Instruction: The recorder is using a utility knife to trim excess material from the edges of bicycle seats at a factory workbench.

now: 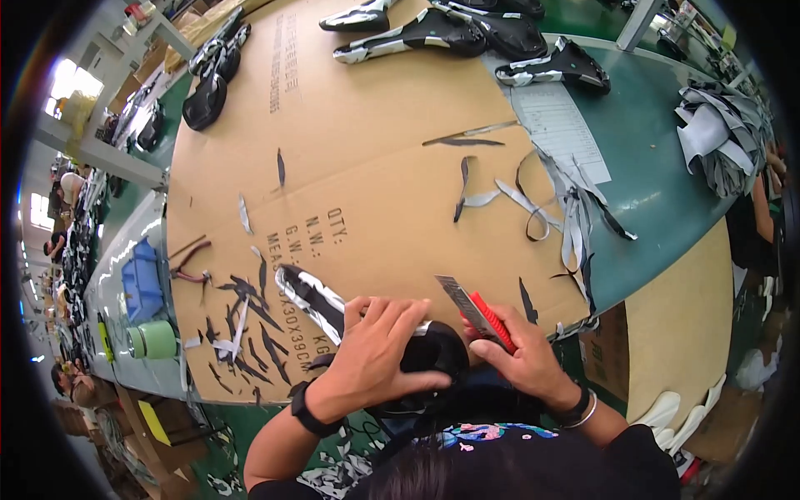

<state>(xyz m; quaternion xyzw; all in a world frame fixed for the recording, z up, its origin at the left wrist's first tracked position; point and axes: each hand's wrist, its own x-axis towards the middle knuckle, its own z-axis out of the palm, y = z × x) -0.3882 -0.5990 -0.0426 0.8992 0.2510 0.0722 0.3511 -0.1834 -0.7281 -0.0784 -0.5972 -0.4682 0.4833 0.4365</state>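
Note:
Close to my body, a black bicycle saddle with white along its edges lies near the front edge of the cardboard. Its narrow end points to the upper left. My left hand grips it across the middle, thumb over the wide end and fingers on the far side. In my right hand is a snap-off utility knife with a red handle. Its bare blade points up and left, just right of the saddle and apart from it. My left palm covers part of the saddle.
Black and grey scraps and red-handled pliers lie left on the cardboard sheet. More strips lie right. Several saddles stand at the back. A blue bin and green roll sit left; fabric pieces are piled right.

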